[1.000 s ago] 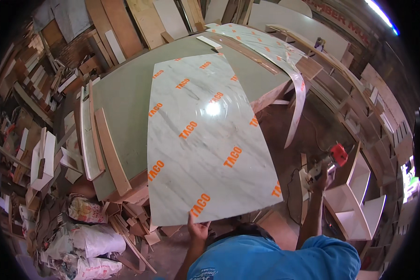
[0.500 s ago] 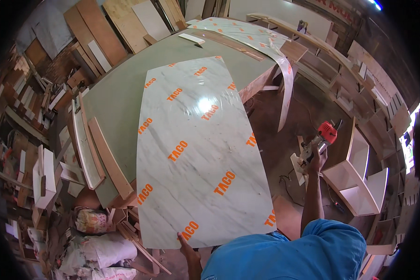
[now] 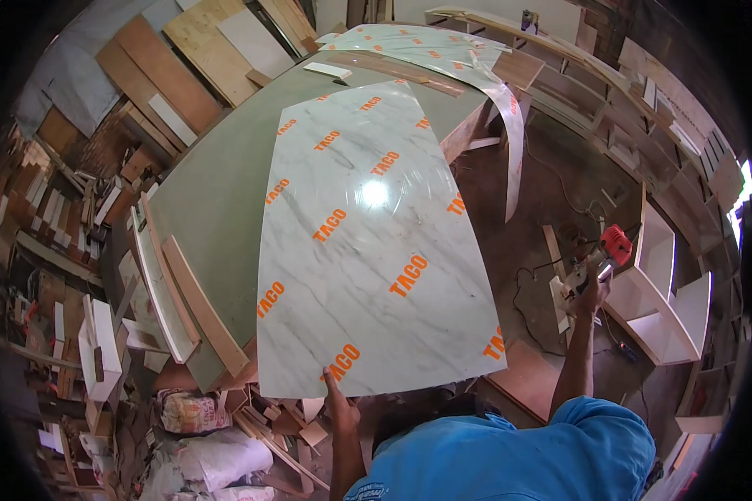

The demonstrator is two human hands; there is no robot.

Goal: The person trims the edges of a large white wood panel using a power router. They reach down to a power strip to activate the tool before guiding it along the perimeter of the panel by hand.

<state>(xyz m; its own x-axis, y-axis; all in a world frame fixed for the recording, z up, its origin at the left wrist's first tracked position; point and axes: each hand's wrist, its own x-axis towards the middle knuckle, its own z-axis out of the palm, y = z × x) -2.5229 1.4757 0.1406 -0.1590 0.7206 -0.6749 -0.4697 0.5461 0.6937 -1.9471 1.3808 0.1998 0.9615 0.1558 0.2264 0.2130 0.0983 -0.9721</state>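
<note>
A large white marble-patterned laminate sheet (image 3: 368,292) with orange printing lies over the green table. My left hand (image 3: 341,407) grips its near edge at the left corner, thumb on top and the other fingers hidden underneath. Out to the right, away from the sheet, my right hand (image 3: 591,294) is wrapped around a handheld trim router (image 3: 615,245) with a red motor body. The router's flat base points down and left, held in the air above the floor.
The green tabletop (image 3: 217,167) carries long wooden strips (image 3: 205,305) at its left edge. A curled laminate offcut (image 3: 514,154) hangs off the far right side. An open white cabinet box (image 3: 660,309) stands at right; sacks (image 3: 217,459) and wood scraps lie at lower left.
The sheet's near edge and my left hand have moved forward, away from my body. My right hand has carried the router further right. The view has shifted slightly.
</note>
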